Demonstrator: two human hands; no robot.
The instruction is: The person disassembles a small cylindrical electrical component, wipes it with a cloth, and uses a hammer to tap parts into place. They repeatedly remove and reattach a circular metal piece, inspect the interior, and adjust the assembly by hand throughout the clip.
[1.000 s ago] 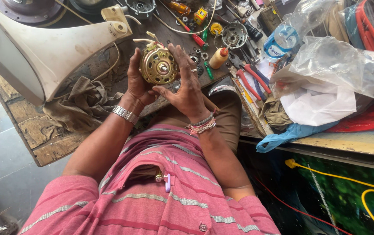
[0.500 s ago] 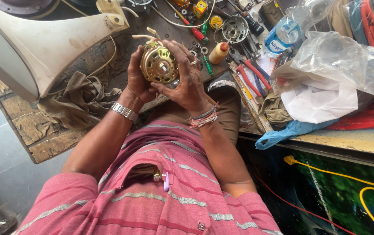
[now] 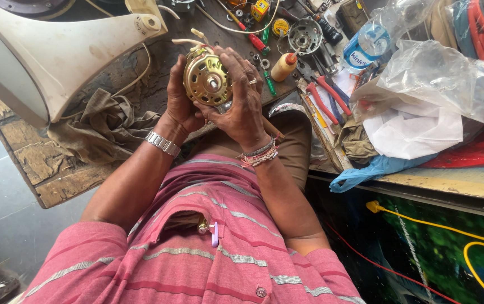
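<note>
Head view, fan motor point(image 3: 207, 80) between both hands

left hand point(image 3: 179, 104) raised, fingers curled, gripping | right hand point(image 3: 242, 101) raised, fingers spread, cupping | wrists close

Bench: my worn wooden worktop point(image 3: 56, 169), cracked, cluttered w/ tools.
Floor: grey point(image 3: 5, 219), bare.
Light: daylight, soft.

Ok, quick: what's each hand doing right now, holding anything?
Left hand: closed around the left side of the gold-coloured round motor, holding it up.
Right hand: closed on the same motor from the right, fingers wrapped over its top edge.
</note>
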